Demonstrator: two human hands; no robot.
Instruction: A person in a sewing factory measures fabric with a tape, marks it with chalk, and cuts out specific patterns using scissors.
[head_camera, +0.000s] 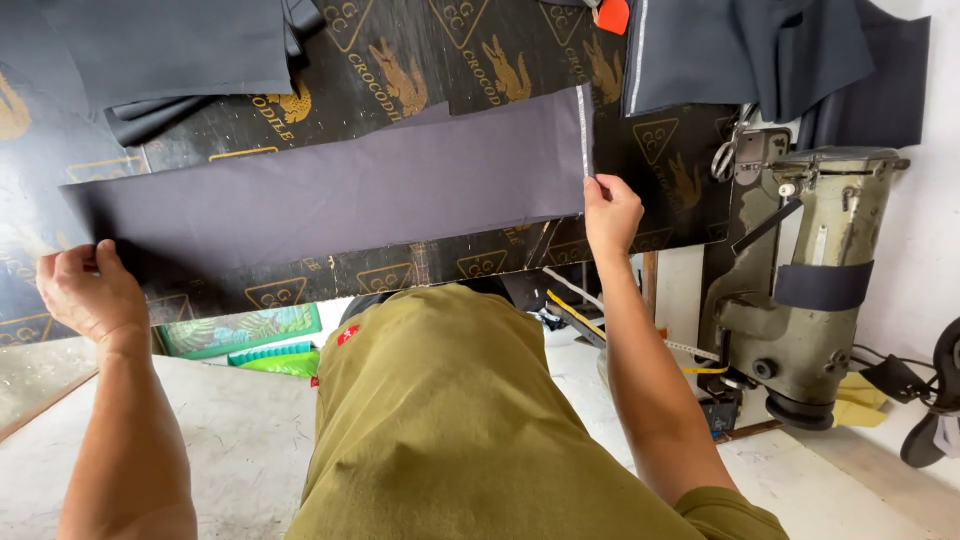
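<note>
A long strip of dark grey fabric (340, 190) lies flat across a black table (420, 265) printed with gold emblems. My left hand (88, 292) pinches the strip's left end at the table's near edge. My right hand (610, 212) pinches its right end, beside the pale selvedge stripe. The cloth is stretched between both hands. My olive-green shirt fills the lower middle of the view.
Folded dark cloth pieces (170, 50) lie at the back left and more (760, 55) at the back right. An olive industrial sewing machine (800, 290) stands at the right, scissors (723, 155) hanging near it. A green box (245, 332) sits on the concrete floor.
</note>
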